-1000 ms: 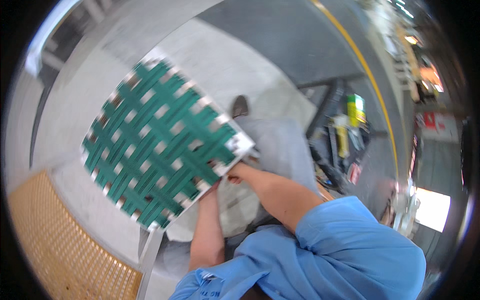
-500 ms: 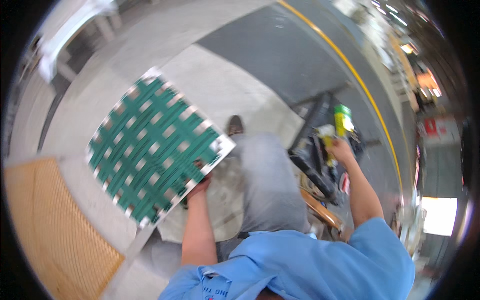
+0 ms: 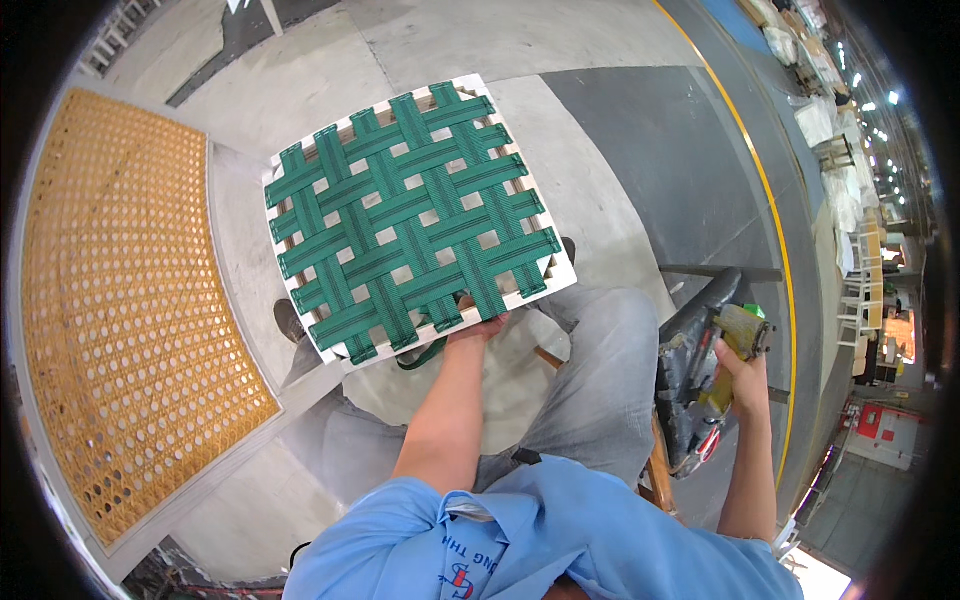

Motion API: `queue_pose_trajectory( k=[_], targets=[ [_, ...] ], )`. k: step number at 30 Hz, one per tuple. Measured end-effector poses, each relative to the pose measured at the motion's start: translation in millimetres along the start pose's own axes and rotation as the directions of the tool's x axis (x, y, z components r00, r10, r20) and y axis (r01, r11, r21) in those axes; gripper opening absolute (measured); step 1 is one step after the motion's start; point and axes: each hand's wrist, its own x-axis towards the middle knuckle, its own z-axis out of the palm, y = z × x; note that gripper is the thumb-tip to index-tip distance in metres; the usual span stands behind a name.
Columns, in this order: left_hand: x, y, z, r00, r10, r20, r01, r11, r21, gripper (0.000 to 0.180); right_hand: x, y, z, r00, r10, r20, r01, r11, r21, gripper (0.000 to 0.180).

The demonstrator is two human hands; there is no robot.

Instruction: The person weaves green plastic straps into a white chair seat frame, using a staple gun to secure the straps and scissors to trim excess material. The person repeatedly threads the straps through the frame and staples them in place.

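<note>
A square white seat frame [image 3: 562,284] with woven green webbing straps [image 3: 400,215] tilts in front of me, above my knees. My left hand [image 3: 483,329] is closed on its near rail from below, with the fingers mostly hidden behind the frame and webbing. Over on the right, my right hand [image 3: 742,375] wraps round the yellow-green body of what looks like a staple gun [image 3: 742,328]. That tool is held beside a black, tape-wrapped holder [image 3: 684,345], well apart from the seat frame.
A cane-mesh panel [image 3: 130,300] in a pale frame stands along my left. A bright green item [image 3: 752,309] shows behind the tool. Red-handled scissors [image 3: 709,446] hang by the black holder. A yellow floor line [image 3: 765,185] curves past on the right.
The view has swung, so the seat frame and cane panel appear farther right and higher. My right hand has lifted the staple gun from among the things in the black holder.
</note>
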Motion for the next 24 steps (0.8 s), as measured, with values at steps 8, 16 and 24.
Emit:
queue_pose_trajectory(
  k=[8,16,24],
  targets=[
    [9,4,-2,0.988,-0.088,0.124,0.095,0.994,-0.058,0.031,-42,-80,196,0.819,-0.082,0.568,0.042,0.996,0.082,0.034],
    [-1,-5,3,0.993,0.002,0.12,-0.007,0.999,0.04,0.044,-34,-72,255,0.817,0.063,0.573,0.076,0.974,-0.215,0.033],
    [-9,-11,10,0.996,0.005,0.091,-0.006,1.0,0.015,0.031,-26,-60,257,0.834,0.063,0.549,0.083,0.968,-0.237,0.034]
  ],
)
